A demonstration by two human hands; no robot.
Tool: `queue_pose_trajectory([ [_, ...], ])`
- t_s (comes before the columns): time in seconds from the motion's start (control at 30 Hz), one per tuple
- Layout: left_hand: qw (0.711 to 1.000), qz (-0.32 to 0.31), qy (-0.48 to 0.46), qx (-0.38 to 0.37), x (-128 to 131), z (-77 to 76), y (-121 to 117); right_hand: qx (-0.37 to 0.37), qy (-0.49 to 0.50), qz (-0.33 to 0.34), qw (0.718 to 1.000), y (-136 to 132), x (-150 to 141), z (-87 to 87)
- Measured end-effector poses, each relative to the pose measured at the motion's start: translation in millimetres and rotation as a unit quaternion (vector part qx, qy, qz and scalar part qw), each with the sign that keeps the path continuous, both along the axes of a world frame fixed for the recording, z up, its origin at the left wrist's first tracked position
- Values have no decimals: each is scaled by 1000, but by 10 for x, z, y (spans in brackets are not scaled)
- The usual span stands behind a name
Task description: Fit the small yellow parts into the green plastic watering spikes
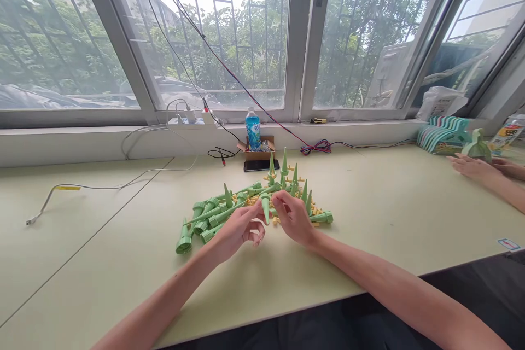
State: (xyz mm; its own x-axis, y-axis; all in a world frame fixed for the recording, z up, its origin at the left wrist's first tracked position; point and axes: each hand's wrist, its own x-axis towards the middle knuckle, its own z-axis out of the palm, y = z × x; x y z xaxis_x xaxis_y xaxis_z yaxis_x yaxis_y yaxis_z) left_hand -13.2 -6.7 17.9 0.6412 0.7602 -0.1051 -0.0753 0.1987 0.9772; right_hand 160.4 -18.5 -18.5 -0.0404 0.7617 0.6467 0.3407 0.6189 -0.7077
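Observation:
My left hand (241, 228) holds a green plastic watering spike (266, 209) between thumb and fingertips, its point tilted down toward me. My right hand (293, 219) is closed in a pinch beside the spike's collar; whatever sits between its fingertips is hidden. Behind my hands lies a pile of small yellow plastic valves (318, 211). Several green spikes stand point-up around it, such as the tall spike (284, 165), some with yellow pieces at the collar. More green spikes (211, 213) lie heaped to the left of my left hand, and one spike (322, 217) lies to the right.
A phone (261, 165), a small cardboard box (262, 155) and a bottle of blue liquid (253, 131) are by the windowsill. Cables (315, 147) cross the table's back and left. At right, another person's hands (478, 167) hold a green object near hangers (445, 134).

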Motion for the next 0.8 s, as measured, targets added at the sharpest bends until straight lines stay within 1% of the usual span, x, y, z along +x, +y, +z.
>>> queue_pose_trajectory([
  [0.13,999,-6,-15,-34,-5,13,-4,4,-10,8,1000,-1,0,-2],
  [0.23,999,-4,-17,-43,-4,22,-9,1,-14,22,1000,-4,-1,-4],
  [0.33,999,-9,-19,-41,-7,14,-5,3,-13,34,999,-10,-1,-5],
  [0.6,999,-10,-16,-30,-31,-40,22,13,-14,38,999,2,-1,-14],
  [0.8,1000,12,5,7,-21,-3,-15,14,-11,40,999,13,2,-21],
])
